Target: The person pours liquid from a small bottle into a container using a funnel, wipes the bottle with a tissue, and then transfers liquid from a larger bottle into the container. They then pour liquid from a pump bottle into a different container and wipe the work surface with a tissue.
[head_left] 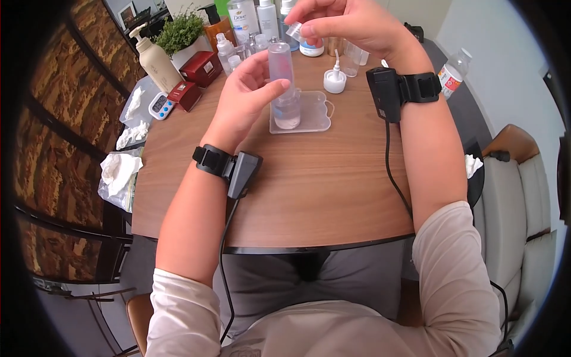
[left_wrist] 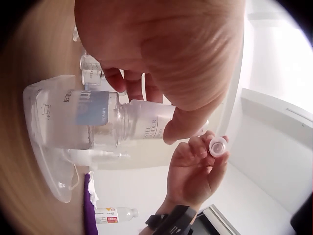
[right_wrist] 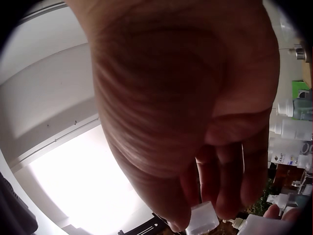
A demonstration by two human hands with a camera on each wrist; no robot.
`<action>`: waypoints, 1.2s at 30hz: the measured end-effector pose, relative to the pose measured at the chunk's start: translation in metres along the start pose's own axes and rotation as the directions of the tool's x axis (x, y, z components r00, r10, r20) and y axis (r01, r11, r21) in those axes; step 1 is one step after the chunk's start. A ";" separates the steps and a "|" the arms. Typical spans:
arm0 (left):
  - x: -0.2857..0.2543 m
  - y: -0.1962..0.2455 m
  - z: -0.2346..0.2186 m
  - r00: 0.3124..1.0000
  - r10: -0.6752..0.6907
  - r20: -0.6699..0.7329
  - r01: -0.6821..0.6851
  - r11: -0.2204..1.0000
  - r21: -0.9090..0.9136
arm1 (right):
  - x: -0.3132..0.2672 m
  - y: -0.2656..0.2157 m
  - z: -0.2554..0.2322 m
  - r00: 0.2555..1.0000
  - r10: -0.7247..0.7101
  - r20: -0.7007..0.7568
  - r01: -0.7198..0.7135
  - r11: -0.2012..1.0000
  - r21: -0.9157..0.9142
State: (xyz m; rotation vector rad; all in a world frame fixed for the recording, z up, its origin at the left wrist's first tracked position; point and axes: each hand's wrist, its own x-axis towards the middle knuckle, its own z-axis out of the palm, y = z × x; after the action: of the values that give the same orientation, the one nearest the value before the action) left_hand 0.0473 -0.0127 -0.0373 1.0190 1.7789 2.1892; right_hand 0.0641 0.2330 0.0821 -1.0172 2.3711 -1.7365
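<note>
Frosted bottle (head_left: 279,62): stacked above the clear bottle (head_left: 288,114), necks meeting; probably light and firm-walled, slippery if wet. Take hold at mid-body, keeping the axis straight.
Clear bottle: stands on the transparent tray (head_left: 317,116); looks smooth and fairly stiff. Steady it by the body; a side load could tip the stack.
Left grip (head_left: 242,98): partly closed, thumb and fingers round the frosted bottle.
Right grip (head_left: 357,28): thumb and fingertips pinch the small translucent cap (head_left: 294,31), raised; likely very light, easily dropped. Hold by its side wall.
White pump head (head_left: 335,81): on the worktop (head_left: 333,184), just beside the tray.
</note>
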 end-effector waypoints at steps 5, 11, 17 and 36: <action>0.000 -0.001 0.006 0.998 0.053 -0.043 -0.051 0.998 0.029 | 0.003 0.003 0.001 0.999 -0.031 -0.030 0.031 1.000 0.005; 0.002 -0.006 0.004 0.996 0.026 -0.085 -0.019 0.996 0.085 | 0.001 -0.001 0.003 0.997 -0.054 -0.049 0.051 0.997 -0.050; 0.000 -0.009 0.007 0.992 0.082 -0.092 -0.061 0.975 0.212 | 0.004 0.004 0.002 0.995 -0.099 -0.025 0.099 0.995 -0.022; -0.001 -0.002 0.004 0.999 0.042 0.007 -0.043 0.994 0.097 | 0.005 0.000 0.005 0.996 -0.092 -0.004 0.092 0.993 -0.079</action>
State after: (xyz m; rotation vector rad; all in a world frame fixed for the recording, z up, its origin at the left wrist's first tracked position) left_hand 0.0499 -0.0096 -0.0394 1.0913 1.8956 2.1404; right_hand 0.0625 0.2263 0.0818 -1.1500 2.4524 -1.6910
